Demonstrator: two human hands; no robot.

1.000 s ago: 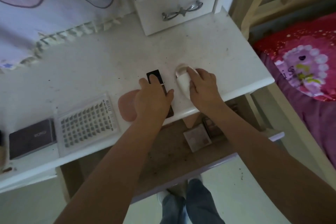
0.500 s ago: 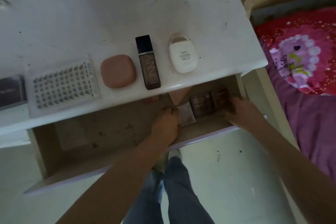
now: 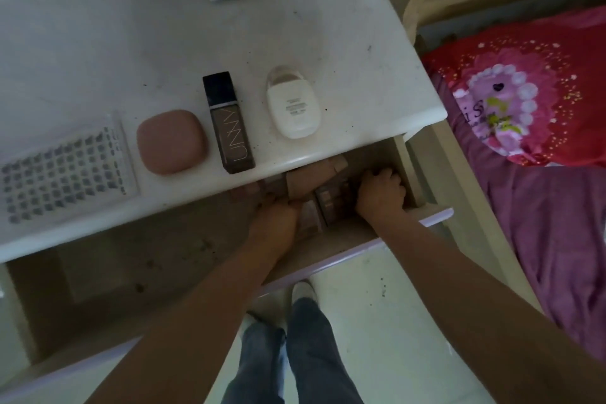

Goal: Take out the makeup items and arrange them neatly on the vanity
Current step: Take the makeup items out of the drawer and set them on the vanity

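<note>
Down in the open drawer (image 3: pixel 401 154) I am reaching with both hands. My left hand (image 3: pixel 277 218) is curling around the near edge of an eyeshadow palette (image 3: pixel 316 218); I cannot tell whether it is gripping yet. My right hand (image 3: pixel 380 192) is closing into a loose fist at the far right corner, its contents hidden. More palettes are lying between my hands, long sides running away from me. Beyond my knuckles, on the vanity top (image 3: pixel 328 43), the foundation bottle (image 3: pixel 228 121) and white compact (image 3: pixel 292 105) are lying side by side.
</note>
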